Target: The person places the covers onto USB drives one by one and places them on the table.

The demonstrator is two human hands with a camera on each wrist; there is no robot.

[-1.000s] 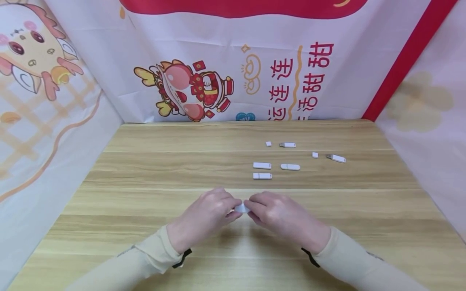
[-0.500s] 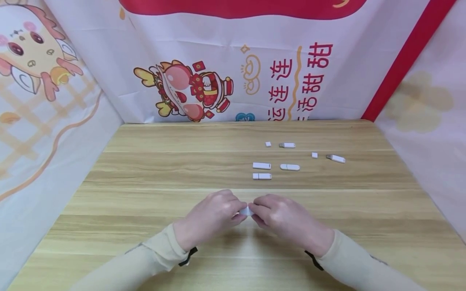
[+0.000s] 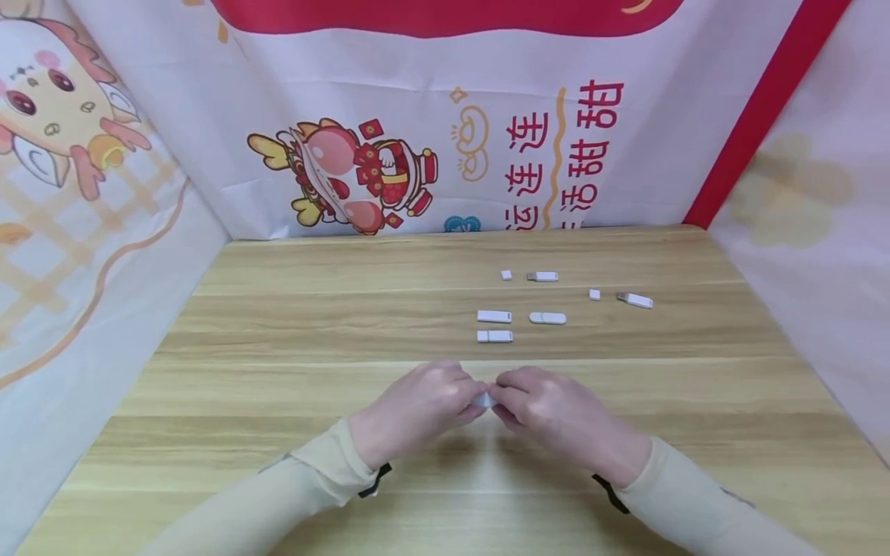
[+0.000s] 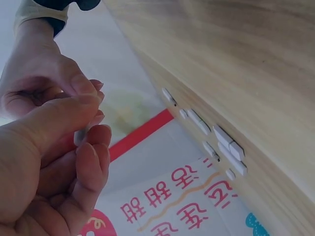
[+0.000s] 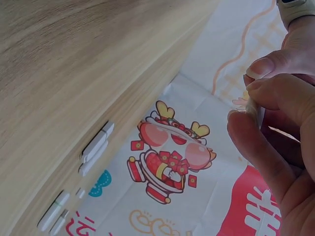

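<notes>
The left hand (image 3: 424, 403) and right hand (image 3: 552, 409) together pinch one small white object (image 3: 482, 399), a capped stick (image 3: 494, 337) lying at their twelve o'clock.

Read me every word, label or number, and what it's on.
"活甜甜": red, on the backdrop, lower end cut off.
"运连连": beside it, likewise cut off.
Red print, right wrist view: white lettering, unreadable.
White USB sticks, held white piece: nothing readable.

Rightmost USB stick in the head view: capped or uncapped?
Uncapped: the rightmost USB stick shows its metal plug, and a white cap lies apart beside it.
</notes>
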